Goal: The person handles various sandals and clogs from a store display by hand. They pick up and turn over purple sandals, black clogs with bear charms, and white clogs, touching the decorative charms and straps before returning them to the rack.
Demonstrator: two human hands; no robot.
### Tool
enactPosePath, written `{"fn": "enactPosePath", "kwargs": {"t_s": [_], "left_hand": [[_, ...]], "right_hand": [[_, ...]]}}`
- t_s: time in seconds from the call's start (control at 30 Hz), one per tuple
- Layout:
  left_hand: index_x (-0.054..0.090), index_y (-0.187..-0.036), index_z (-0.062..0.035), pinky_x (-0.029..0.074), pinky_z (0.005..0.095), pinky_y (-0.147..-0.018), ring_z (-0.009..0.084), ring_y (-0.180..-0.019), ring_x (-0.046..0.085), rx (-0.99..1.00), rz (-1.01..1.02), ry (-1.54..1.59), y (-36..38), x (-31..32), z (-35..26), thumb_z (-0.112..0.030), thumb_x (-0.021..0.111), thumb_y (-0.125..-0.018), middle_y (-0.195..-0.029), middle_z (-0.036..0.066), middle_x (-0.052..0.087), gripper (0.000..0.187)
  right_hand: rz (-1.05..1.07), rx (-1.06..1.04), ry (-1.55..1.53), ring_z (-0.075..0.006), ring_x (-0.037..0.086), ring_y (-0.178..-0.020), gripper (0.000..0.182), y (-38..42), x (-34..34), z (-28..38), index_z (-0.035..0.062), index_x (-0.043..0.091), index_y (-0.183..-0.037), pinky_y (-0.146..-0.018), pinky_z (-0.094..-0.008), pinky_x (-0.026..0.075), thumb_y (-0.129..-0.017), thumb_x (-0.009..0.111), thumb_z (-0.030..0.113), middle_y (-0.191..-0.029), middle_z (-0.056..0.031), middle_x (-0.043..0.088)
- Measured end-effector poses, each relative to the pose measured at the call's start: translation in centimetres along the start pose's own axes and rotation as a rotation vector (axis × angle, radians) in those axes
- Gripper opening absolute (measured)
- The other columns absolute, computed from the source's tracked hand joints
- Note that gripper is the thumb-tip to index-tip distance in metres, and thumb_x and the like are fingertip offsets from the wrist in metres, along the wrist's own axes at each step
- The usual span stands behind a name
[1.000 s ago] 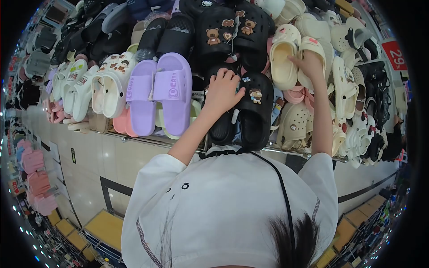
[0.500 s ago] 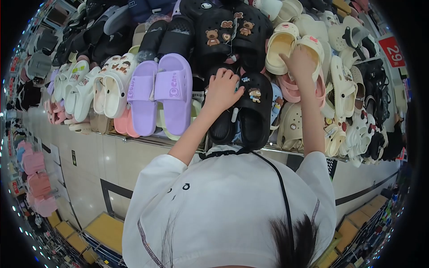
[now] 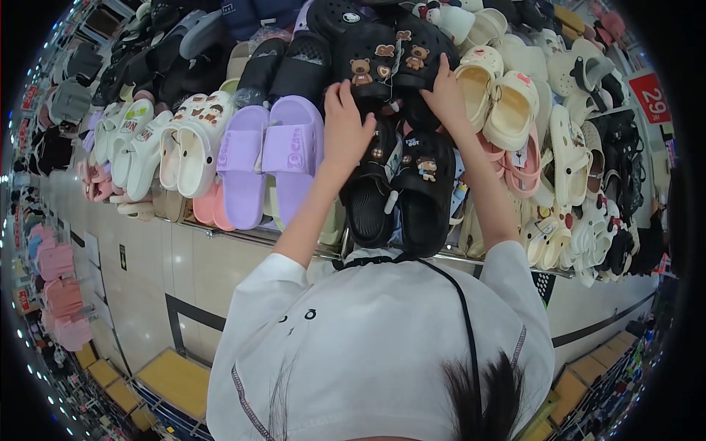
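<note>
My left hand (image 3: 347,123) is at the left side of the black clogs with bear charms (image 3: 360,72), its fingers apart. On the other side of that pair, my right hand (image 3: 443,94) rests its spread fingers against the right clog. Just below lies a second black pair (image 3: 424,192) with small charms and a white tag between the shoes. Purple slides (image 3: 243,169) are to the left of my left hand. Cream clogs (image 3: 512,110) sit just right of my right hand, above pink sandals (image 3: 523,173).
White clogs (image 3: 197,151) and coral slippers (image 3: 213,207) line the left part of the rack. More cream clogs (image 3: 570,158) and a red price sign (image 3: 650,97) are at the right. The rack's metal edge (image 3: 250,237) runs above the tiled floor.
My left hand has moved up and left off the lower black pair. My right hand has left the cream clogs and moved left to the bear-charm clogs.
</note>
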State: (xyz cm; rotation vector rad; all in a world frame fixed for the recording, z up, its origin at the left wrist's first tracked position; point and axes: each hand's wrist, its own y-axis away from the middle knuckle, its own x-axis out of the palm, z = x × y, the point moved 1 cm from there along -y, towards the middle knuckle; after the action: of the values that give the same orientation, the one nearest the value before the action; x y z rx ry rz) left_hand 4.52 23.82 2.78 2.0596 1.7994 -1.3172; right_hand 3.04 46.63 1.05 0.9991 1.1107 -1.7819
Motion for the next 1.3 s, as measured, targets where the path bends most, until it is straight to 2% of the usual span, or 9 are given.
{"fn": "enactPosePath", "kwargs": {"t_s": [0.17, 0.23, 0.4, 0.47, 0.63, 0.77, 0.97, 1.17, 1.3], "left_hand": [[0.023, -0.135, 0.0092, 0.042, 0.0463, -0.094, 0.0458, -0.113, 0.043, -0.157, 0.147, -0.131, -3.5, 2.0, 3.2, -0.009, 0.069, -0.073, -0.127, 0.03, 0.035, 0.08], [0.022, -0.136, 0.0094, 0.044, 0.0453, -0.09, 0.0453, -0.11, 0.046, -0.128, 0.175, -0.187, -4.2, 2.3, 3.6, -0.01, 0.069, -0.074, -0.124, 0.03, 0.038, 0.08], [0.019, -0.14, 0.0071, 0.044, 0.0444, -0.09, 0.0436, -0.109, 0.047, -0.114, 0.071, -0.001, -5.2, 1.5, 2.6, -0.01, 0.062, -0.08, -0.124, 0.027, 0.039, 0.076], [0.018, -0.142, 0.0024, 0.043, 0.0439, -0.09, 0.0428, -0.11, 0.049, -0.024, -0.111, 0.134, -6.2, 0.3, 1.2, -0.013, 0.059, -0.083, -0.128, 0.025, 0.038, 0.074], [0.026, -0.144, -0.0136, 0.042, 0.0419, -0.093, 0.041, -0.113, 0.05, 0.026, -0.255, 0.268, -8.3, -4.7, -3.3, -0.017, 0.058, -0.085, -0.132, 0.02, 0.039, 0.067], [0.033, -0.141, -0.0183, 0.043, 0.0417, -0.092, 0.0392, -0.112, 0.051, -0.042, -0.207, 0.234, -7.9, -5.8, -3.8, -0.029, 0.06, -0.086, -0.127, 0.019, 0.042, 0.062], [0.035, -0.139, -0.0172, 0.046, 0.0463, -0.083, 0.0438, -0.098, 0.057, -0.383, 0.197, 0.043, -4.2, -1.4, 0.2, -0.037, 0.056, -0.088, -0.12, 0.021, 0.045, 0.058], [0.041, -0.135, -0.0166, 0.046, 0.045, -0.082, 0.0396, -0.098, 0.057, -0.249, 0.049, 0.097, -3.5, -0.5, 0.5, -0.029, 0.053, -0.091, -0.12, 0.017, 0.046, 0.046], [0.045, -0.132, -0.0182, 0.045, 0.0406, -0.086, 0.0351, -0.104, 0.055, -0.208, -0.028, 0.096, -3.8, -1.9, -0.9, -0.023, 0.054, -0.09, -0.119, 0.013, 0.048, 0.043]], "right_hand": [[0.075, 0.022, -0.019, -0.0448, 0.057, -0.097, 0.073, -0.4, -0.7, -0.3, -0.0019, 0.026, -0.138, -0.086, -0.0463, 0.046, -0.078, 0.064, 0.015, -0.104, -0.0303, 0.058], [0.03, 0.024, -0.128, -0.0435, 0.059, -0.088, 0.064, -0.6, -0.7, -0.6, -0.0009, 0.031, -0.136, -0.077, -0.0473, 0.048, -0.082, 0.059, 0.018, -0.094, -0.0287, 0.06], [-0.136, 0.026, -0.209, -0.0425, 0.061, -0.079, 0.053, -0.9, -4.4, 1.0, 0.0072, 0.038, -0.134, -0.07, -0.0492, 0.047, -0.085, 0.053, 0.016, -0.084, -0.0263, 0.063], [-0.242, 0.057, -0.183, -0.0419, 0.061, -0.075, 0.047, -1.4, -6.2, 1.9, 0.0169, 0.045, -0.132, -0.068, -0.0495, 0.047, -0.086, 0.052, 0.017, -0.08, -0.0238, 0.064], [-0.339, 0.085, -0.205, -0.0404, 0.062, -0.074, 0.041, -1.9, -11.8, 4.4, 0.0165, 0.05, -0.128, -0.066, -0.0485, 0.047, -0.087, 0.052, 0.022, -0.078, -0.0229, 0.064], [-0.349, 0.046, -0.209, -0.0404, 0.062, -0.07, 0.032, -1.6, -12.8, 3.5, 0.0124, 0.06, -0.114, -0.064, -0.0485, 0.047, -0.09, 0.05, 0.03, -0.077, -0.0232, 0.063], [0.001, 0.045, 0.038, -0.0382, 0.063, -0.073, 0.03, 2.1, -7.4, 1.8, 0.0062, 0.061, -0.099, -0.065, -0.0498, 0.049, -0.089, 0.052, 0.033, -0.073, -0.0206, 0.063], [0.015, 0.126, 0.01, -0.0366, 0.063, -0.072, 0.029, 4.8, -3.7, 1.3, 0.0102, 0.058, -0.112, -0.063, -0.0477, 0.049, -0.087, 0.056, 0.024, -0.071, -0.0204, 0.063], [-0.093, 0.14, -0.058, -0.0351, 0.063, -0.078, 0.037, 5.4, -5.1, 2.0, 0.0134, 0.054, -0.121, -0.066, -0.0447, 0.049, -0.085, 0.058, 0.018, -0.095, -0.0177, 0.063]]}}
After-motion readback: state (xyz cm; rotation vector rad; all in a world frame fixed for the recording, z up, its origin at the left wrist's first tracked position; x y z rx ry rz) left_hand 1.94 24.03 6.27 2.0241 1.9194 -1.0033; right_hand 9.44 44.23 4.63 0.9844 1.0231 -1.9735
